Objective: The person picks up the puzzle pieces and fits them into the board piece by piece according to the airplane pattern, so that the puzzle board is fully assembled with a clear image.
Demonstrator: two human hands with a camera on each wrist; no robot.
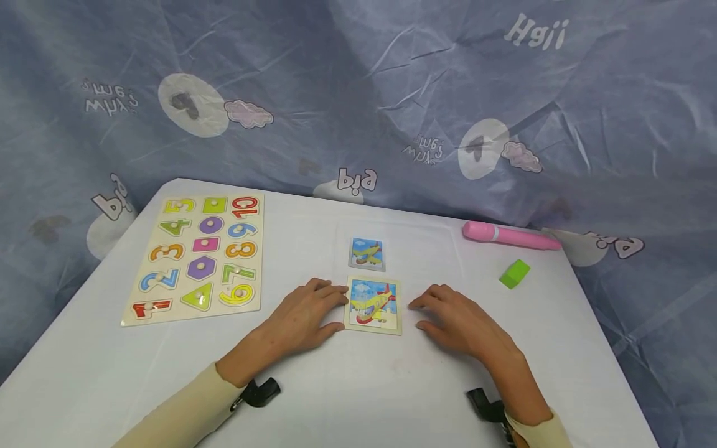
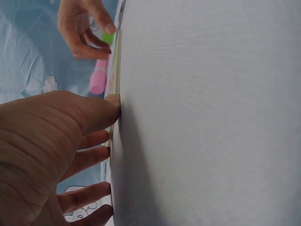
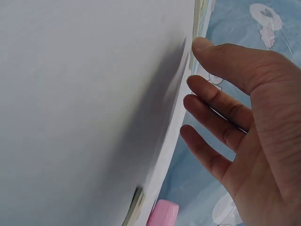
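Observation:
A small square airplane puzzle (image 1: pixel 372 303) lies flat on the white table, its picture framed by a pale wooden border. My left hand (image 1: pixel 305 316) rests at its left edge, thumb and fingertips touching the border with the fingers spread and loosely bent. In the left wrist view, the left thumb (image 2: pixel 101 113) lies right at the thin board edge. To the right of the puzzle, my right hand (image 1: pixel 462 320) stays apart from it, fingers relaxed and holding nothing. Just beyond the puzzle lies a smaller picture card (image 1: pixel 366 253) with a similar airplane.
On the left side lies a wooden number-and-shape board (image 1: pixel 185 305) with knobbed pieces. A pink marker-shaped tube (image 1: pixel 523 238) lies near the table's back right edge, a green block (image 1: pixel 514 274) in front of it. Behind the table hangs a printed blue-grey cloth (image 1: pixel 313 93).

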